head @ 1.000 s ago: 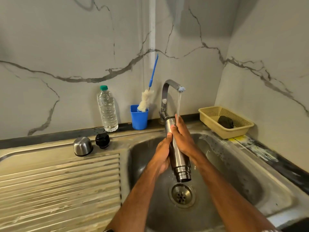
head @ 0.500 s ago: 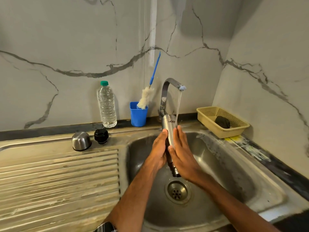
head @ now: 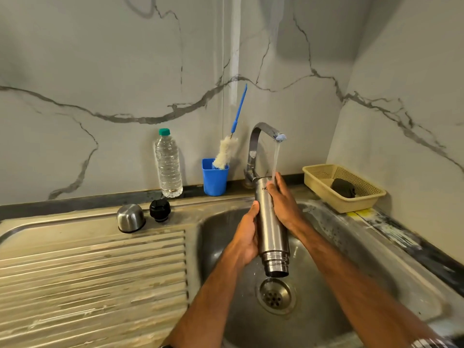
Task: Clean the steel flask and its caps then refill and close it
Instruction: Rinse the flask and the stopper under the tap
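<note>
The steel flask point(head: 270, 229) hangs upside down over the sink point(head: 351, 259), mouth toward the drain point(head: 275, 296), under water running from the tap point(head: 261, 136). My left hand point(head: 247, 237) grips its lower left side. My right hand point(head: 282, 199) lies with straight fingers against its upper right side, in the stream. On the drainboard stand the steel cap point(head: 131, 218) and the black stopper cap point(head: 160, 209), both apart from my hands.
A clear water bottle with a green lid point(head: 168, 164) and a blue cup point(head: 215, 178) holding a bottle brush point(head: 227, 151) stand at the back wall. A yellow basket point(head: 324, 179) with a dark scrubber point(head: 344, 188) sits right. The ribbed drainboard point(head: 88, 272) spreads left.
My right hand slid up the flask from its lower part to its upper end, and the flask's mouth end came back into view below my hands.
</note>
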Action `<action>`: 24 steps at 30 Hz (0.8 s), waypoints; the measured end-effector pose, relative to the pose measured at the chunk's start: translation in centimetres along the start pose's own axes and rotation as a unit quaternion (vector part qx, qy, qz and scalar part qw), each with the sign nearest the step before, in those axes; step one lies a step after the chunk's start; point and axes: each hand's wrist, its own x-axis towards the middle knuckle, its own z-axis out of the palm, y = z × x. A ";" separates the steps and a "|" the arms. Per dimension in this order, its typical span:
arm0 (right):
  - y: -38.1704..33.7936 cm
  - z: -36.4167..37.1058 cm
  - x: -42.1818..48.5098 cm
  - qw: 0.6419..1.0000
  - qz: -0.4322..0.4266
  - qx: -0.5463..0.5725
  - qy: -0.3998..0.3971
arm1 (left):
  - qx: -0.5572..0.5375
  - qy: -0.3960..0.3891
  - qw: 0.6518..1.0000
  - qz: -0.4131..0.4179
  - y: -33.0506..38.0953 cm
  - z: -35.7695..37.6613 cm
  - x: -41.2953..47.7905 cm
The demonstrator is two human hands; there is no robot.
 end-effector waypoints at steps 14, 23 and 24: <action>1.4 0.0 -10.1 0.975 -0.063 -0.197 -0.074 | 0.022 -0.003 0.999 0.038 -0.5 0.5 -0.2; 0.8 -0.4 -1.8 0.973 -0.072 -0.219 -0.028 | 0.048 -0.022 0.998 0.043 -0.8 0.9 -0.4; 0.4 -0.6 -0.9 0.981 -0.056 -0.184 -0.016 | 0.049 -0.018 0.998 0.044 -0.7 0.9 -0.4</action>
